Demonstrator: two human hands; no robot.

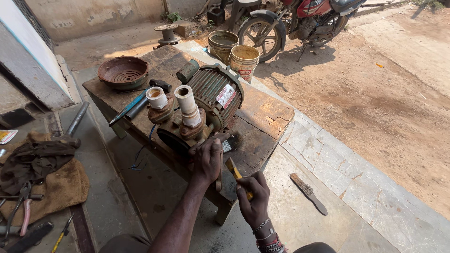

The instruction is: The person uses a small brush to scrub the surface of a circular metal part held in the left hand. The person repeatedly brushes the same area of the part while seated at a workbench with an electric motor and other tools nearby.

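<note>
My right hand (253,197) is closed around the yellow handle of a paintbrush (233,169), fingers wrapped tight, the handle running up and away toward eleven o'clock with its dark bristles (233,140) resting against the foot of the pump. My left hand (207,159) is planted flat on the lower rim of the pump (197,115), fingers curled over the rusty edge, gripping nothing loose, just steadying the casing. So the left hand is the one on the pump itself, and the brush tip sits just beside it at three o'clock. The pump lies straight ahead at twelve o'clock from both hands, its long axis slanting away toward one o'clock: rusty brown front housing nearest me, two white pipe stubs (186,104) standing up out of it, then the ribbed green motor body with a pale label. It all sits on a worn wooden bench (262,112). Further out at ten o'clock a round rusty cover (123,71) rests on the bench, a wire brush (308,193) lies on the floor at three o'clock, and two buckets (243,61) stand beyond at twelve.
</note>
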